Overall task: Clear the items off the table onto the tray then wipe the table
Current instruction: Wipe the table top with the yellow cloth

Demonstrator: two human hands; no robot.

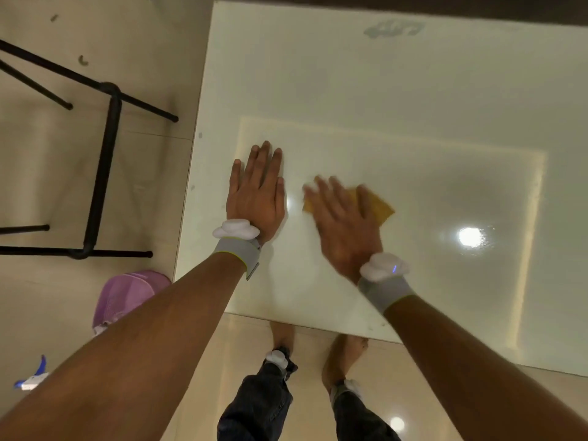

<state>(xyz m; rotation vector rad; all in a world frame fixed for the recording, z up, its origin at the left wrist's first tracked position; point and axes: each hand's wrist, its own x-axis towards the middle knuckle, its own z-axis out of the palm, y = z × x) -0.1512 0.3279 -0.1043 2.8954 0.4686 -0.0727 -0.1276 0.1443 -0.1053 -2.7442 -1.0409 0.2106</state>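
Note:
A glossy white table [397,100] fills the upper right of the head view. My left hand [257,192] lies flat on it near the left edge, fingers straight and together. My right hand [342,218] is spread flat over a yellow-orange cloth [380,206] and presses it against the tabletop; the hand is motion-blurred. Only the cloth's right corner and a bit at the left show from under the fingers. No tray is in view.
A black metal chair frame [105,160] stands on the tiled floor left of the table. A purple bag-like object [127,297] and a blue-and-white spray nozzle [31,377] lie at the lower left. My feet stand at the table's near edge [311,327].

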